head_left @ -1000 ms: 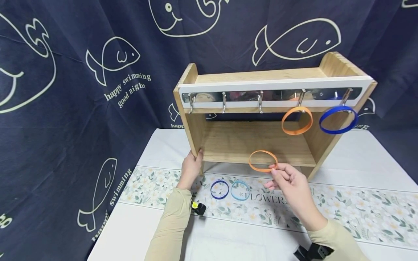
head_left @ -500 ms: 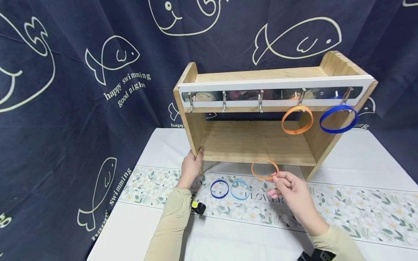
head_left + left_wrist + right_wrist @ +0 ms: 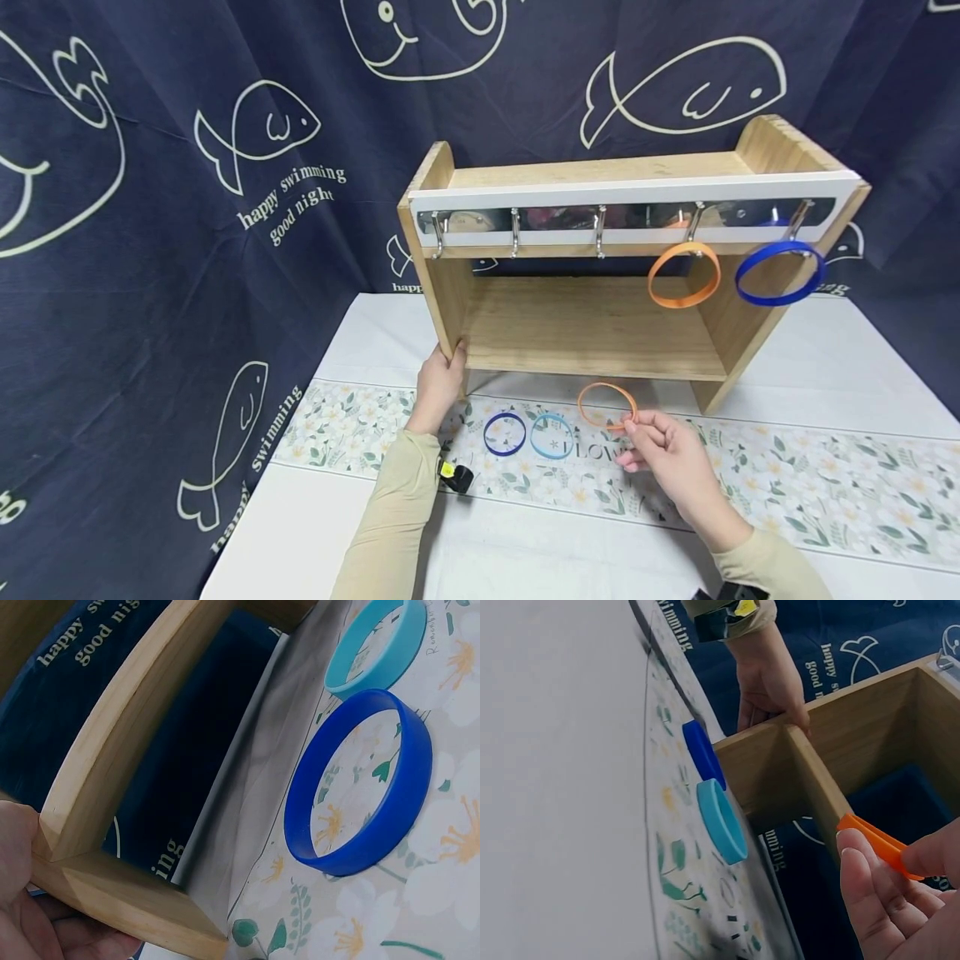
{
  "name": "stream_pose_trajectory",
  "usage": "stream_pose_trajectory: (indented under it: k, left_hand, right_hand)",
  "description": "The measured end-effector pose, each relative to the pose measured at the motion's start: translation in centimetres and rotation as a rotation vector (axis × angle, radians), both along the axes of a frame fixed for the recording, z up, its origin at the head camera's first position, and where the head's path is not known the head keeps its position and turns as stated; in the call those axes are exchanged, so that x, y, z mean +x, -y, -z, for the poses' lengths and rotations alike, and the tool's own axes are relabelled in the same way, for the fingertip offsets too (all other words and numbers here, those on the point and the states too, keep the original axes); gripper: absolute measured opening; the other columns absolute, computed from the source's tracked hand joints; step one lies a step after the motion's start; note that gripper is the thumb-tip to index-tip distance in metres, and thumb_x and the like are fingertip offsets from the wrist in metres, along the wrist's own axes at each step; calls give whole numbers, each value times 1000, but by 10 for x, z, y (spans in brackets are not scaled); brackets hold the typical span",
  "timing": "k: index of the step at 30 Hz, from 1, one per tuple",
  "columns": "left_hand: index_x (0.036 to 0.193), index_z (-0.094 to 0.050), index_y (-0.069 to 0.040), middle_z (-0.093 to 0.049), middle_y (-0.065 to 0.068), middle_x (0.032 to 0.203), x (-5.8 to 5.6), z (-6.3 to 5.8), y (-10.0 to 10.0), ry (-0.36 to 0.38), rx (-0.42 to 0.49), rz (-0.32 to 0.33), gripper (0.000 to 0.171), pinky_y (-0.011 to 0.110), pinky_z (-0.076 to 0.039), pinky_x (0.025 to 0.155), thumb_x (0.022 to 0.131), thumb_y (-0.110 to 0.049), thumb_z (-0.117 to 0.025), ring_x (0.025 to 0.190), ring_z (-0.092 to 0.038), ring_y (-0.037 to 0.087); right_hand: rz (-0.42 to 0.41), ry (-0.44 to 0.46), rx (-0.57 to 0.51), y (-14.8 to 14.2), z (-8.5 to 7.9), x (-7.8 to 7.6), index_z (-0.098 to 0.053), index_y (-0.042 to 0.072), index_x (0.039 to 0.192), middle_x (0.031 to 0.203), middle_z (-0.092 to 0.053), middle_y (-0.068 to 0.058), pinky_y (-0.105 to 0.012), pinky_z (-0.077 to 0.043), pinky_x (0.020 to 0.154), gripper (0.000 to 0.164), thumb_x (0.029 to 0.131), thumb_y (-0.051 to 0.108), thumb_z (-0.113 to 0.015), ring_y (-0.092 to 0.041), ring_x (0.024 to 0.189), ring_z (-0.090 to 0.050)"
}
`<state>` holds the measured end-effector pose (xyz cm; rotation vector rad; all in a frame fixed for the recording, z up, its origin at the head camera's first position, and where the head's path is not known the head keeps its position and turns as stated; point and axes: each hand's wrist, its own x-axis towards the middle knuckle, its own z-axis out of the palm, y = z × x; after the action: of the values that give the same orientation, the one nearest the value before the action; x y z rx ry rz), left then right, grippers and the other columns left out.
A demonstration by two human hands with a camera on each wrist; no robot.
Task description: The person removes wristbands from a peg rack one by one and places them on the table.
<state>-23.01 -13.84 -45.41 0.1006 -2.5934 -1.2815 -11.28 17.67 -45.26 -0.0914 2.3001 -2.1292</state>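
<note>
Between thumb and fingers my right hand (image 3: 667, 454) pinches an orange wristband (image 3: 582, 403) by its right side, in front of the shelf's lower board. My left hand (image 3: 437, 385) grips the lower left side of the wooden shelf (image 3: 592, 321); the left wrist view shows the thumb and curled fingers around its side panel (image 3: 112, 750). A dark blue wristband (image 3: 487, 446) and a light blue wristband (image 3: 534, 450) lie side by side on the table, between the hands. Another orange wristband (image 3: 684, 302) and a blue wristband (image 3: 776, 298) hang from the shelf's two rightmost hooks.
Along the shelf's front runs a white-edged rail (image 3: 555, 237) with several metal hooks; the three left ones, including the middle hook (image 3: 599, 232), carry no band. A flowered runner (image 3: 795, 475) crosses the white table (image 3: 525, 554). A dark fish-print curtain (image 3: 150, 333) hangs behind.
The right hand has moved down and slightly toward the person with the orange wristband, away from the lower board. The left hand stays in place on the shelf.
</note>
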Motion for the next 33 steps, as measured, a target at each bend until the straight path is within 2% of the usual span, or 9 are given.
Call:
stream_pose_trajectory:
  k: [5, 10, 16, 22, 33]
  left_hand:
    - [129, -58, -2, -70, 21, 102, 0, 0, 0, -6, -2, -2, 46, 44, -53, 66, 102, -37, -45, 80, -67, 31]
    - [129, -58, -2, -70, 20, 100, 0, 0, 0, -5, 3, -7, 46, 41, -51, 61, 102, -38, -45, 72, -63, 28]
    - [130, -57, -2, -70, 20, 99, 1, 0, 0, -5, 11, -2, 47, 35, -47, 55, 102, -38, -45, 66, -60, 24]
    - [133, -55, -2, -69, 22, 107, 1, 0, 0, -5, 4, 4, 48, 38, -51, 59, 103, -38, -44, 73, -64, 27]
    - [132, -56, -3, -69, 22, 107, 1, 0, 0, -6, 5, -1, 48, 44, -53, 67, 102, -38, -44, 79, -66, 30]
  right_hand:
    - [15, 39, 20, 1, 5, 1, -52, -16, 115, 91, -74, -6, -33, -56, 58, 29, 99, 8, -56, -21, 60, -68]
    - [30, 92, 27, 2, 9, 2, -53, -15, 116, 90, -72, -13, -34, -56, 58, 28, 99, 7, -56, -20, 59, -66]
    - [22, 132, 42, 2, 14, 2, -54, -14, 114, 88, -73, -11, -31, -54, 52, 27, 99, 9, -56, -17, 52, -62]
    - [7, 158, 112, 0, 21, 1, -56, -10, 111, 93, -73, -12, -27, -45, 40, 25, 99, 12, -57, -14, 42, -53]
    - [-4, 210, 212, 0, 30, -3, -58, -7, 109, 93, -73, -13, -28, -42, 38, 24, 99, 14, -57, -15, 41, -52]
